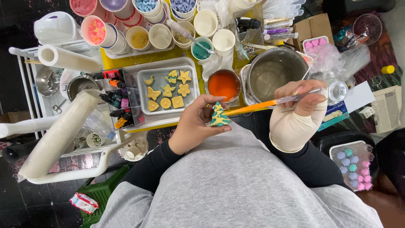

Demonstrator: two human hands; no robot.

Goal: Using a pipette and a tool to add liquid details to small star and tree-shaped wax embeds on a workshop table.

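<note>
Left hand (195, 124) pinches the small tree-shaped piece (220, 115) by its edges, above the lap; it looks light, rigid, likely brittle. Right hand (304, 98) is closed around the orange-filled pipette (270, 102), its tip touching the piece.

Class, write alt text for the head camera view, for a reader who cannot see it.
The left hand holds a green and yellow tree-shaped piece, while the right hand aims an orange-filled pipette at it. Behind sit a tray of yellow shapes, an orange cup and a metal pot.

Red-white wrapped packet (84, 202), perhaps sweets, on floor
</note>
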